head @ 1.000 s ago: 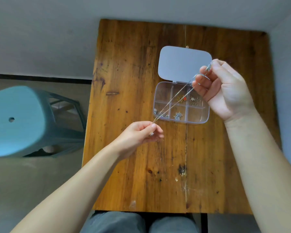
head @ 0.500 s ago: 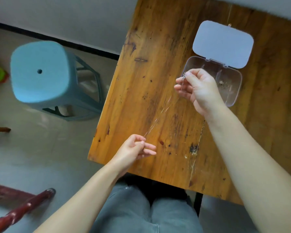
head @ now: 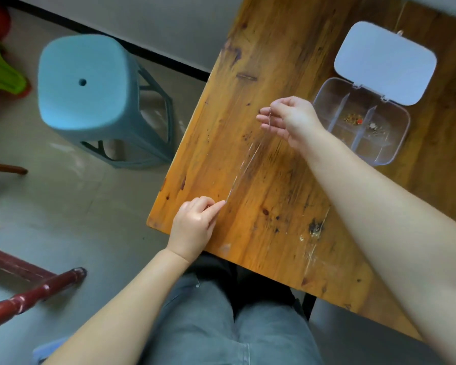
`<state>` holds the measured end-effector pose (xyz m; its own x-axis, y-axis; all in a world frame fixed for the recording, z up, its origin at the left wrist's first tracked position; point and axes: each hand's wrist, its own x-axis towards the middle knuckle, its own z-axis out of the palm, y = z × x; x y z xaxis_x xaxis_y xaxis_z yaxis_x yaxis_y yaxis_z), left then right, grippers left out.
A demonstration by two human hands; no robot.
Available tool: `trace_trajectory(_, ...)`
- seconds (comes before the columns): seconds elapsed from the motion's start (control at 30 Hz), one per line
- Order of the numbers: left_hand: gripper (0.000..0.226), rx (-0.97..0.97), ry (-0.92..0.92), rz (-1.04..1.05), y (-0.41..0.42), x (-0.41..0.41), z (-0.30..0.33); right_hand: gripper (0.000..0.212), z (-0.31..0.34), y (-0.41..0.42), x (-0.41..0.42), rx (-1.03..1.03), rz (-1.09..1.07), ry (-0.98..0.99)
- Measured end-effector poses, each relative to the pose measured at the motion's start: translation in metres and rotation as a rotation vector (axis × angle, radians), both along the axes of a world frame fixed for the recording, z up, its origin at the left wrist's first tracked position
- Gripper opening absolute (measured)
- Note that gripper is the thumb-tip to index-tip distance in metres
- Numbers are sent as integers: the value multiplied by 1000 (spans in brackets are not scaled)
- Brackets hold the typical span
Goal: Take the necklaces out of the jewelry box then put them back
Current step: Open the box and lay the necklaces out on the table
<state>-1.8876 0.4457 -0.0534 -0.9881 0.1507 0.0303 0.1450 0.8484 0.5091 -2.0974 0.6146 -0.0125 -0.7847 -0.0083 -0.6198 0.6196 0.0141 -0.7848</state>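
Note:
A thin silver necklace (head: pixel 244 164) is stretched taut above the left part of the wooden table (head: pixel 282 196). My left hand (head: pixel 195 225) pinches its lower end near the table's front left corner. My right hand (head: pixel 290 119) pinches its upper end, just left of the jewelry box. The clear plastic jewelry box (head: pixel 390 151) lies at the back right with its pale lid (head: pixel 385 61) folded open. Small pieces of jewelry (head: pixel 353 118) lie in its middle compartments.
A light blue plastic stool (head: pixel 84 83) stands on the floor left of the table. A dark red wooden furniture leg (head: pixel 32 296) lies at the lower left. My knees in grey trousers (head: pixel 221 325) sit under the table's front edge.
Both hands carried the stretched necklace from over the box leftward to the table's left part. The camera view swung left and down.

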Motion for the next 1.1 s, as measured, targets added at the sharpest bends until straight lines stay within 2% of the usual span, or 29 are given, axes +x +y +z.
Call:
trace_trajectory(0.13, 33, -81, 20, -73, -2, 6, -15, 13, -10, -5, -3, 234, 209, 46)
trace_trajectory(0.23, 39, -137, 21, -99, -3, 13, -24, 19, -18, -6, -1, 404, 312, 105)
trace_trajectory(0.33, 35, -216, 10, -150, -5, 20, -28, 6, -23, -3, 3, 503, 381, 145)
trace_trajectory(0.43, 36, -219, -27, -175, -5, 12, -22, 22, -18, 6, 10, 530, 429, 189)
trace_trajectory(0.5, 40, -191, -32, -172, 1, -9, -14, 25, -9, 19, 15, 541, 422, 290)
trace_trajectory(0.6, 45, -131, 20, -214, 28, -60, 1, 21, 9, 57, 13, 589, 270, 425)
trace_trajectory(0.67, 50, -96, 65, -268, 55, -99, 11, 22, 15, 93, 6, 688, 162, 419)
trace_trajectory(0.73, 50, -82, 71, -332, 84, -134, 20, 26, 14, 126, -3, 842, 176, 331)
trace_trajectory(0.83, 38, -136, 37, -400, 117, -177, 22, 35, 4, 153, -17, 1125, 476, 225)
trace_trajectory(0.93, 28, -206, -20, -468, 131, -202, 16, 32, -4, 157, -31, 1395, 799, 266)
trace_trajectory(1.03, 25, -151, -24, -486, 133, -210, 16, 16, -6, 154, -42, 1509, 963, 265)
trace_trajectory(1.1, 24, -115, -22, -472, 132, -209, 18, 12, -7, 150, -46, 1533, 1035, 251)
